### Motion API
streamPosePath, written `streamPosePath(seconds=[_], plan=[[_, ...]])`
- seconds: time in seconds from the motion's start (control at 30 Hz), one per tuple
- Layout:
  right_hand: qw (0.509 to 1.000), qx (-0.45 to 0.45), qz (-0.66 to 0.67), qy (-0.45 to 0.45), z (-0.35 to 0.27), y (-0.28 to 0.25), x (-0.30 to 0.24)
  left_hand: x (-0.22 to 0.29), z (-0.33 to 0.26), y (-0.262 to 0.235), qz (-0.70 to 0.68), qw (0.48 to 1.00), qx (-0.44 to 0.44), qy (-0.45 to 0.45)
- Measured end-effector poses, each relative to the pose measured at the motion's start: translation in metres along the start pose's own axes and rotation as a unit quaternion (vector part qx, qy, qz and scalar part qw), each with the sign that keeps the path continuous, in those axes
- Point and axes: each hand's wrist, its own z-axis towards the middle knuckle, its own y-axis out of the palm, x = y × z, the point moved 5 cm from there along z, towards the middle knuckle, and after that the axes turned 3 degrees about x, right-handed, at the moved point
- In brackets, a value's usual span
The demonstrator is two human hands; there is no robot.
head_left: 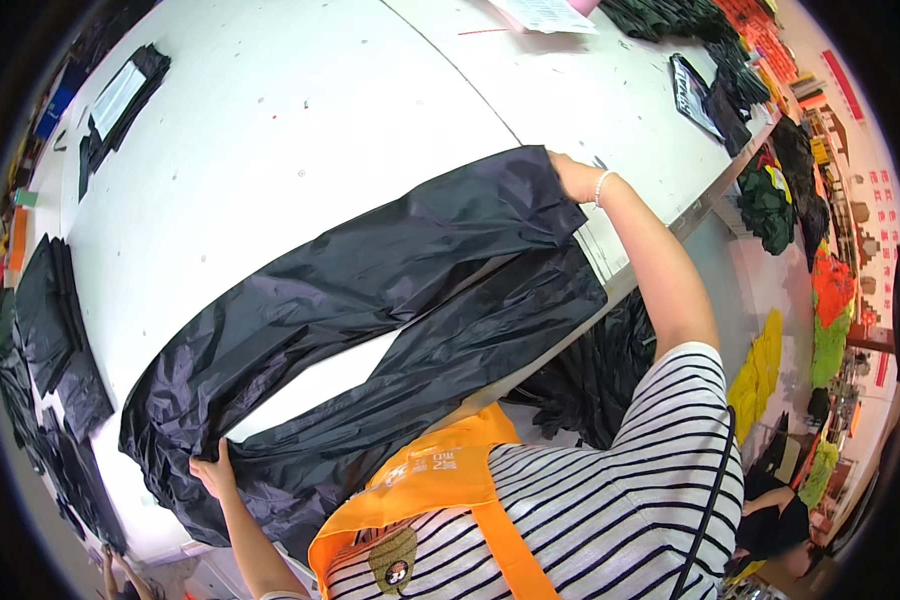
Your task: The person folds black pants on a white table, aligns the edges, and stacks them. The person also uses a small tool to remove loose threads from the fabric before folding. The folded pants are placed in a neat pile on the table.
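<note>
The left hand grips a fold of the black trousers at the left, near where the two legs join, its thumb showing against the cloth. The right hand holds the hem end of the far leg, at the right, its fingertips partly hidden by the fabric. A pale beaded bracelet circles the right wrist. The trousers lie stretched across the near part of the white table, the waist end bunched at the left and both legs running to the right, with a narrow wedge of bare tabletop showing between them; the near leg lies along the table's near edge. The person wears a striped shirt and an orange apron. Just below the near edge, toward the right, hangs a heap of dark cloth. At the left side of the table rest folded dark garments, and at the far left a small black bundle carries a white sheet. A printed paper lies at the far edge, and farther right a flat dark-framed item sits beside more dark fabric. Well apart at the right, beyond the table, is yellow cloth.
</note>
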Motion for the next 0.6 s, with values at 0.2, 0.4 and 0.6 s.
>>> streamPosePath(seconds=[0.2, 0.4, 0.6], plan=[[0.943, 0.047, 0.283, 0.172, -0.002, -0.04, -0.005, 0.002, 0.022, 0.002, -0.014, 0.995, -0.08, 0.056], [0.945, 0.113, 0.246, 0.184, 0.029, -0.026, 0.013, -0.004, 0.02, 0.012, -0.044, 0.989, -0.14, 0.028], [0.942, -0.015, 0.244, 0.229, 0.067, -0.037, 0.005, 0.001, 0.028, 0.004, -0.04, 0.975, -0.206, -0.08]])
